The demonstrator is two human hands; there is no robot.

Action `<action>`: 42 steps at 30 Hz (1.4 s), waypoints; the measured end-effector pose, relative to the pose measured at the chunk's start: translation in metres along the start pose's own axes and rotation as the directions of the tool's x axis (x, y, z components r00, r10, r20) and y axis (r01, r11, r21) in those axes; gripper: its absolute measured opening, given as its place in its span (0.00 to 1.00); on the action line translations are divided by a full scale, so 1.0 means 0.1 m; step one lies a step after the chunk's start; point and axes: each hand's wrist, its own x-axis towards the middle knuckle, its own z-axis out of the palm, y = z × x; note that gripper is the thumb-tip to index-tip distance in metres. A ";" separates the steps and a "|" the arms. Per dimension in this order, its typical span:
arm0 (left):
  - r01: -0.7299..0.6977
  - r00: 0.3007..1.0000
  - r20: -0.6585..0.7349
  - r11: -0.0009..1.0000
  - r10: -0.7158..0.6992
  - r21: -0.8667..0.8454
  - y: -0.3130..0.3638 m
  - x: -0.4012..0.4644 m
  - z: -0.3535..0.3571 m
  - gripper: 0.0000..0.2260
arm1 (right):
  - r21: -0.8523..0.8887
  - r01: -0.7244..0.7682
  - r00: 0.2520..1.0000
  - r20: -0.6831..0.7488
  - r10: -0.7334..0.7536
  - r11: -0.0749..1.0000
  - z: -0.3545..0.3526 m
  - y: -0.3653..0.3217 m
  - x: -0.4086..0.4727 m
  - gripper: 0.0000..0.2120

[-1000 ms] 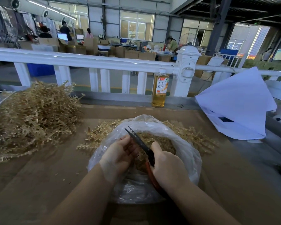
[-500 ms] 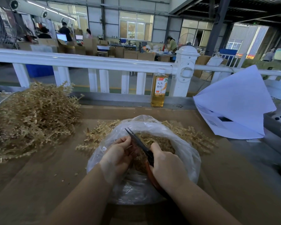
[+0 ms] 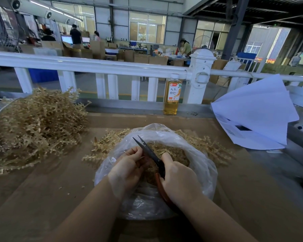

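Over a clear plastic bag of cuttings, the right hand grips orange-handled scissors, blades parted; the left hand pinches a tan sprig at the blades; beyond, a heap of tan sprigs, a bottle, a white railing.

Scissors: black blades, orange-red handles. Plastic bag: clear, whitish sheen. Sprigs in the big pile and beside the bag: pale gold-tan. Worktop: plain brown. Bottle: amber liquid, white cap, white label with orange band and dark characters. Railing: white. Paper sheets: white, small black print marks.
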 end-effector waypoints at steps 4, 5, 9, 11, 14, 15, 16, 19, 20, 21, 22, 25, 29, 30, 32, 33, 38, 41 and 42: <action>-0.002 1.000 -0.001 1.000 0.002 0.029 -0.01 0.01 -0.01 0.08 | 0.014 0.009 1.000 0.009 -0.009 1.000 -0.02 0.00 0.02 0.08; -0.001 1.000 0.000 1.000 0.001 0.029 -0.01 0.01 -0.01 0.08 | 0.019 0.009 1.000 0.011 -0.009 1.000 -0.02 0.00 0.02 0.08; -0.002 1.000 -0.004 1.000 0.002 0.031 0.00 0.02 0.00 0.08 | 0.022 -0.001 1.000 0.022 0.001 1.000 -0.02 -0.01 0.02 0.08; 0.005 1.000 -0.003 0.999 -0.005 0.036 0.00 0.03 0.00 0.08 | 0.027 -0.007 1.000 0.030 0.006 1.000 -0.02 -0.01 0.02 0.08; 0.015 1.000 -0.009 0.998 -0.014 0.056 0.00 0.04 0.00 0.08 | 0.037 -0.020 0.999 0.046 0.018 0.999 -0.03 -0.04 0.03 0.07; 0.018 1.000 -0.015 0.998 -0.017 0.064 0.00 0.04 0.00 0.08 | 0.035 -0.022 0.999 0.048 0.020 0.999 -0.03 -0.04 0.04 0.08; 0.023 1.000 -0.023 0.997 -0.021 0.069 0.00 0.04 0.00 0.08 | 0.029 -0.023 0.999 0.046 0.022 0.999 -0.03 -0.05 0.04 0.09; 0.037 0.999 -0.036 0.997 -0.035 0.062 0.01 0.04 0.00 0.08 | 0.008 -0.018 0.999 0.030 0.017 1.000 -0.04 -0.05 0.05 0.10; 0.037 0.999 -0.039 0.998 -0.035 0.057 0.01 0.04 0.00 0.08 | 0.001 -0.015 1.000 0.026 0.015 1.000 -0.04 -0.04 0.05 0.10; 0.037 0.998 -0.043 0.998 -0.035 0.053 0.01 0.04 0.00 0.08 | -0.003 -0.012 1.000 0.024 0.012 1.000 -0.04 -0.04 0.05 0.09; 0.037 0.998 -0.047 0.998 -0.035 0.049 0.01 0.04 0.00 0.09 | -0.004 -0.009 1.000 0.022 0.009 1.000 -0.04 -0.04 0.04 0.08; 0.033 0.998 -0.048 0.999 -0.031 0.037 0.01 0.04 0.00 0.10 | -0.004 -0.004 1.000 0.022 0.004 1.000 -0.04 -0.04 0.04 0.06; 0.029 0.998 -0.056 0.999 -0.027 0.029 0.00 0.04 0.00 0.10 | -0.004 -0.010 1.000 0.026 0.010 1.000 -0.04 -0.03 0.03 0.07; 0.028 0.998 -0.060 0.999 -0.026 0.030 0.00 0.04 0.00 0.10 | -0.004 -0.012 1.000 0.024 0.012 1.000 -0.03 -0.02 0.03 0.07; 0.024 0.997 -0.075 1.000 -0.022 0.017 0.00 0.04 0.00 0.10 | -0.011 -0.013 1.000 0.018 0.013 1.000 -0.02 -0.01 0.03 0.07; 0.022 0.996 -0.086 1.000 -0.021 0.009 0.00 0.04 0.01 0.10 | -0.011 -0.016 1.000 0.009 0.016 1.000 -0.01 0.00 0.03 0.07; 0.014 0.984 -0.177 0.999 -0.020 -0.036 0.02 0.05 0.04 0.04 | 0.019 -0.057 0.995 -0.079 0.058 0.998 -0.01 0.01 0.03 0.08; 0.069 0.987 -0.149 0.997 -0.063 0.039 0.04 0.02 0.04 0.09 | 0.034 -0.078 0.991 -0.103 0.081 0.996 -0.01 0.02 0.02 0.09; 0.061 0.988 -0.144 0.994 -0.048 0.086 0.06 0.00 0.05 0.09 | 0.034 -0.082 0.990 -0.108 0.085 0.996 -0.01 0.03 0.02 0.09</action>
